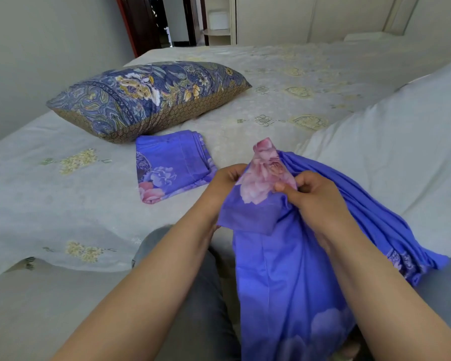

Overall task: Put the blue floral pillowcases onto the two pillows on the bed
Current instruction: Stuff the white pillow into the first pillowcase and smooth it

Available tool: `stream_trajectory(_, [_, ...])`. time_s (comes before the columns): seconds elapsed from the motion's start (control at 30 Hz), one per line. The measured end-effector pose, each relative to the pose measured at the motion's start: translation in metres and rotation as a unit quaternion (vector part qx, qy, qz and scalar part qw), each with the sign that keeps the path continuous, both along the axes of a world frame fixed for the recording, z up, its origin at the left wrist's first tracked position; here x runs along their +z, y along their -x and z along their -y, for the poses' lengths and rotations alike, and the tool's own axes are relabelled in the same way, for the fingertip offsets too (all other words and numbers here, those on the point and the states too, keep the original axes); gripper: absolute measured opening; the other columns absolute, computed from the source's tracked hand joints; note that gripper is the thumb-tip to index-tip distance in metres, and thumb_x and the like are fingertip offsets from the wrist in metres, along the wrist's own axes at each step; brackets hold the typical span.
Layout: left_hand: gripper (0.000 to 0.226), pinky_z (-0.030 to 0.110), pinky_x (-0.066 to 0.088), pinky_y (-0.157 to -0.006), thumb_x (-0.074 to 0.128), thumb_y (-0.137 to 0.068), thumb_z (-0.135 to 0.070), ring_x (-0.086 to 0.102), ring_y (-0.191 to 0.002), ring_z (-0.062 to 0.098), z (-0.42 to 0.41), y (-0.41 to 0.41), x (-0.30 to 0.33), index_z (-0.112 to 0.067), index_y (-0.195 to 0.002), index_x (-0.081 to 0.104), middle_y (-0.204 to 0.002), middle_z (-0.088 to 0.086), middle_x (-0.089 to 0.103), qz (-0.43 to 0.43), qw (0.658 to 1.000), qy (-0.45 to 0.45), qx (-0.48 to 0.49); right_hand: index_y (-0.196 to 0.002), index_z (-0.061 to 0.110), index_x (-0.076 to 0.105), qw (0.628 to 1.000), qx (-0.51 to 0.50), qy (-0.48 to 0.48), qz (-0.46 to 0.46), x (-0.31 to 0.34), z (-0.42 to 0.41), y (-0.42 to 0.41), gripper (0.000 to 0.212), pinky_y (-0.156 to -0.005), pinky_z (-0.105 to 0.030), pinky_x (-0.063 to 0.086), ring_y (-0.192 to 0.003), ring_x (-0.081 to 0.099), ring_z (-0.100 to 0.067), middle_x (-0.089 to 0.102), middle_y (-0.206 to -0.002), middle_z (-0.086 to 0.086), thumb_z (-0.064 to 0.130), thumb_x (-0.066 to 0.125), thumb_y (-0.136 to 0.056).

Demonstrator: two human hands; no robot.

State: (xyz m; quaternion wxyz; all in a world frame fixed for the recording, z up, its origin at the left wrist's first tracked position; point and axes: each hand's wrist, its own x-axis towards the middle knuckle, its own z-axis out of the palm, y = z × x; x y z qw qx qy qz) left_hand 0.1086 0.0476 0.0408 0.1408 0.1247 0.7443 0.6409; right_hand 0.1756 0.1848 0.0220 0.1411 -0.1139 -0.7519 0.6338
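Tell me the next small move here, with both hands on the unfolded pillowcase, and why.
Probably work the fingers along the hem to find and spread the opening. Both the left hand and right hand pinch a bunched corner of the pillowcase, which hangs gathered, not open. The white pillow lies bare just beyond.

Bare forearms (151, 282), grey trousers (201, 295)

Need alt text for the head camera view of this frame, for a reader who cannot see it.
Both hands, left hand and right hand, grip an unfolded blue floral pillowcase at the edge of a bed. A second, folded pillowcase lies on the bed beside a paisley-patterned pillow.
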Motion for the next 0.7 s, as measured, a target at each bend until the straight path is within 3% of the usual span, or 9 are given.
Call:
stream_trajectory(0.07, [0.036, 0.008, 0.034, -0.045, 0.048, -0.093, 0.004, 0.042, -0.039, -0.006, -0.002, 0.000, 0.000, -0.015, -0.062, 0.047, -0.039, -0.017, 0.048, -0.039, 0.999, 0.005, 0.003, -0.062, 0.016, 0.052, 0.991, 0.000, 0.132, -0.009, -0.004, -0.008, -0.002, 0.027, -0.065, -0.033, 0.040, -0.065, 0.047, -0.020, 0.053, -0.068, -0.014, 0.017, 0.075, -0.075])
stream_trajectory(0.17, [0.032, 0.023, 0.028, -0.054, 0.056, -0.092, -0.006, 0.035, -0.056, 0.006, -0.005, 0.001, 0.004, -0.014, -0.062, 0.048, -0.057, -0.006, 0.042, -0.092, 0.996, 0.010, -0.002, -0.064, 0.011, 0.048, 0.950, 0.047, 0.307, -0.029, -0.004, -0.020, -0.008, 0.024, -0.058, -0.022, 0.049, -0.055, 0.057, -0.014, 0.059, -0.059, -0.006, -0.003, 0.063, -0.078])
stream_trajectory(0.23, [0.017, 0.029, 0.031, -0.062, 0.059, -0.084, -0.017, 0.040, -0.068, 0.014, -0.012, 0.000, 0.009, -0.012, -0.069, 0.053, -0.067, 0.004, 0.044, -0.108, 0.994, -0.013, -0.016, -0.074, 0.005, 0.057, 0.922, 0.097, 0.373, -0.041, -0.005, -0.026, -0.012, 0.018, -0.062, -0.022, 0.053, -0.061, 0.062, -0.015, 0.064, -0.068, -0.008, 0.004, 0.071, -0.063])
stream_trajectory(0.33, [0.014, 0.028, 0.030, -0.061, 0.054, -0.075, -0.022, 0.038, -0.069, 0.013, -0.020, -0.005, 0.018, -0.025, -0.061, 0.051, -0.062, -0.006, 0.044, -0.115, 0.993, -0.016, -0.033, -0.102, 0.004, 0.066, 0.896, 0.145, 0.417, -0.050, -0.005, -0.029, -0.014, 0.058, -0.084, -0.031, 0.054, -0.087, 0.066, -0.021, 0.069, -0.098, -0.013, 0.019, 0.085, -0.049])
stream_trajectory(0.43, [0.014, 0.026, 0.030, -0.058, 0.053, -0.075, -0.016, 0.037, -0.067, 0.013, -0.021, -0.006, 0.019, -0.019, -0.063, 0.047, -0.065, -0.002, 0.043, -0.133, 0.990, 0.004, -0.035, -0.097, 0.011, 0.074, 0.872, 0.180, 0.453, -0.054, -0.002, -0.031, -0.015, 0.053, -0.087, -0.032, 0.054, -0.095, 0.068, -0.020, 0.071, -0.105, -0.010, 0.021, 0.087, -0.048])
stream_trajectory(0.53, [0.026, 0.021, 0.032, -0.059, 0.048, -0.088, 0.001, 0.037, -0.058, 0.000, -0.024, -0.001, 0.019, -0.016, -0.068, 0.047, -0.063, -0.001, 0.040, -0.166, 0.981, 0.099, -0.011, -0.097, 0.012, 0.075, 0.859, 0.224, 0.458, -0.055, 0.005, -0.028, -0.017, 0.046, -0.082, -0.029, 0.055, -0.094, 0.068, -0.017, 0.072, -0.101, -0.007, 0.024, 0.085, -0.054])
stream_trajectory(0.57, [0.026, 0.021, 0.032, -0.058, 0.044, -0.090, 0.007, 0.036, -0.060, 0.000, -0.026, 0.000, 0.017, -0.013, -0.077, 0.052, -0.066, -0.003, 0.041, -0.165, 0.980, 0.111, -0.001, -0.098, 0.013, 0.075, 0.855, 0.237, 0.458, -0.055, 0.005, -0.028, -0.018, 0.039, -0.080, -0.028, 0.055, -0.095, 0.068, -0.016, 0.072, -0.102, -0.005, 0.024, 0.079, -0.061])
stream_trajectory(0.63, [0.032, 0.011, 0.032, -0.057, 0.040, -0.090, 0.014, 0.042, -0.079, 0.013, -0.030, 0.005, 0.015, 0.002, -0.117, 0.051, -0.090, 0.005, 0.052, -0.131, 0.984, 0.114, 0.034, -0.099, 0.015, 0.075, 0.853, 0.247, 0.458, -0.042, 0.005, -0.027, -0.020, 0.033, -0.080, -0.028, 0.055, -0.098, 0.068, -0.014, 0.071, -0.106, -0.003, 0.024, 0.065, -0.069])
stream_trajectory(0.7, [0.032, 0.003, 0.034, -0.057, 0.041, -0.090, 0.015, 0.047, -0.089, 0.020, -0.034, 0.009, 0.015, 0.013, -0.121, 0.049, -0.102, 0.012, 0.054, -0.172, 0.977, 0.125, 0.019, -0.107, 0.016, 0.073, 0.845, 0.250, 0.472, -0.031, 0.003, -0.029, -0.022, 0.037, -0.081, -0.029, 0.055, -0.104, 0.066, -0.015, 0.069, -0.113, -0.003, 0.024, 0.062, -0.072])
